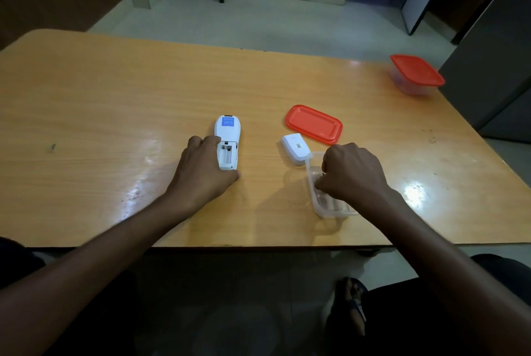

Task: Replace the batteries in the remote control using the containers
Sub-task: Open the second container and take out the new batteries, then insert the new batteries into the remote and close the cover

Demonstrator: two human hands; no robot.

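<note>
A white remote control (228, 134) lies face down on the wooden table (115, 97), its battery bay uncovered and showing no batteries. My left hand (201, 172) rests against the remote's left side and near end, fingers curled around it. The white battery cover (296, 148) lies to the right of the remote. My right hand (352, 173) reaches down into an open clear plastic container (316, 200), fingertips pinched together inside; what they hold is hidden. Pale cylindrical shapes show faintly at the container's bottom. Its red lid (313, 123) lies flat behind the cover.
A second clear container with a red lid on (416, 74) stands at the table's far right corner. The table's near edge runs just below my forearms. A grey cabinet stands to the right, and a wheeled dark frame is across the floor.
</note>
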